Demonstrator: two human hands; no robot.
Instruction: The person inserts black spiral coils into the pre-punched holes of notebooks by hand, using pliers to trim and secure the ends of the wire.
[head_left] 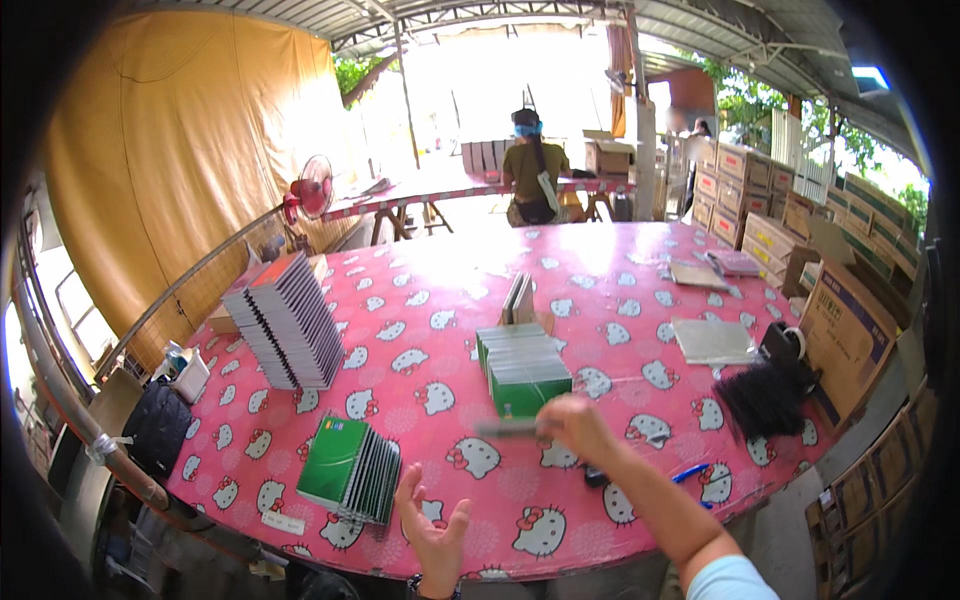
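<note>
My right hand (575,428) is pinching a thin flat greyish thing (503,428), too blurred to make out, just on the near side of the green-covered books (530,385) mid-tabletop (520,487). Left hand (434,528) is spread, fingers apart, right beside the shorter green notebook stack (334,462), with a taller spiral-bound pile (290,325) behind that

Light: strong daylight enters from the far open side, which burns out to white. Tan curtain (190,140), left: glows warmly. Glare: pale sheen whitens the far end of the pink table (480,255). Shade: near left corner lies dark. Blur: right hand (580,428) and its flat item (505,428) smear. Distortion: fisheye bows table edges; black vignette rings all.
</note>
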